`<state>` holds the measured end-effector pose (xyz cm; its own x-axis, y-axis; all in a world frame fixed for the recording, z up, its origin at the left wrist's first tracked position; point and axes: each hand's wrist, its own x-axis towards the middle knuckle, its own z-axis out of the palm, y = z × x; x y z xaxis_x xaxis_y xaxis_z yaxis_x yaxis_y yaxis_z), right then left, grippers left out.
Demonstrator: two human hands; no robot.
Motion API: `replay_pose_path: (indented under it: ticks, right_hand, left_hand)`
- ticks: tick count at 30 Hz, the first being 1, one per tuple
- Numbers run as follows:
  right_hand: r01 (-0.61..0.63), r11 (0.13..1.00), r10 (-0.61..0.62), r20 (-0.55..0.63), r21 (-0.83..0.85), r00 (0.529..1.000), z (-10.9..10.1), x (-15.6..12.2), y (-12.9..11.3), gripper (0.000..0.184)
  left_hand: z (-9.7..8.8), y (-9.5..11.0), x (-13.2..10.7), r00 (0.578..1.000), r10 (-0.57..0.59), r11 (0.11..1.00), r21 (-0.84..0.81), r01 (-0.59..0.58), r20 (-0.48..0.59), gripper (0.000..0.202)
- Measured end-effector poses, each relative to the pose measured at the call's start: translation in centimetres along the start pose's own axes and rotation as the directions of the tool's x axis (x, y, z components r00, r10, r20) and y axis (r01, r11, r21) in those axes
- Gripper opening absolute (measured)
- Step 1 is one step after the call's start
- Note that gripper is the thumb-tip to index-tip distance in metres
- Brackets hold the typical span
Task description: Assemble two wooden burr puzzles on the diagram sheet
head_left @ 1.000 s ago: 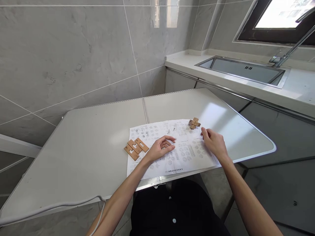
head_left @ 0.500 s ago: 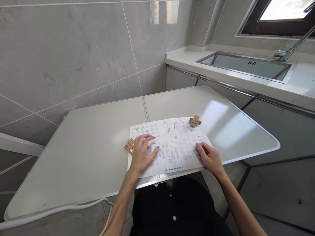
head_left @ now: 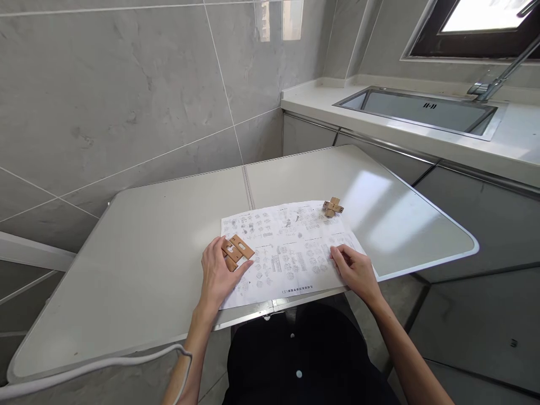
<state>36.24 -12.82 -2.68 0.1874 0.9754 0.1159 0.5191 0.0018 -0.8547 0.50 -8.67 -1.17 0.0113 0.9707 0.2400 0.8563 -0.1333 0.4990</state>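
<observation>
A printed paper sheet [head_left: 301, 261] with rows of small diagrams and text lies on the table near its front edge. Several flat wooden puzzle pieces [head_left: 242, 246] with slots and dark marks rest at the sheet's left side. My left hand [head_left: 219, 273] curls round them, fingers at their left edge and thumb at their lower right. On the right part of the sheet rests my right hand [head_left: 354, 271], its fingers curled with nothing visible in them. A cross-shaped assembly of wooden pieces [head_left: 333, 207] stands on the sheet's far right corner.
The folding table [head_left: 169, 242] has a seam across its middle and a metal rim. Behind it rises a tiled wall [head_left: 126, 101]. A counter with a sink [head_left: 422, 109] and tap [head_left: 485, 90] is at the right. A white cable [head_left: 105, 360] runs at lower left.
My left hand has moved left and back from above the sheet and now closes round the flat wooden pieces, which show more fully. My right hand stays almost in place.
</observation>
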Motion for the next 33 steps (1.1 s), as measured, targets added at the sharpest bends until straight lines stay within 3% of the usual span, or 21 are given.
replay_pose_path:
  ticks: [20, 33]
  right_hand:
    - [0.03, 1.0, -0.03, 0.004, 0.009, 1.0, 0.06, 0.02, 0.16, 0.047]
    - [0.029, 1.0, -0.029, -0.006, -0.001, 1.0, 0.17, 0.04, 0.16, 0.049]
  left_hand:
    - [0.43, 0.46, 0.97, 0.99, 0.098, 0.995, 0.006, -0.099, 0.1, 0.067]
    - [0.05, 0.85, 0.66, 0.987, 0.139, 0.99, 0.022, -0.141, 0.074, 0.071]
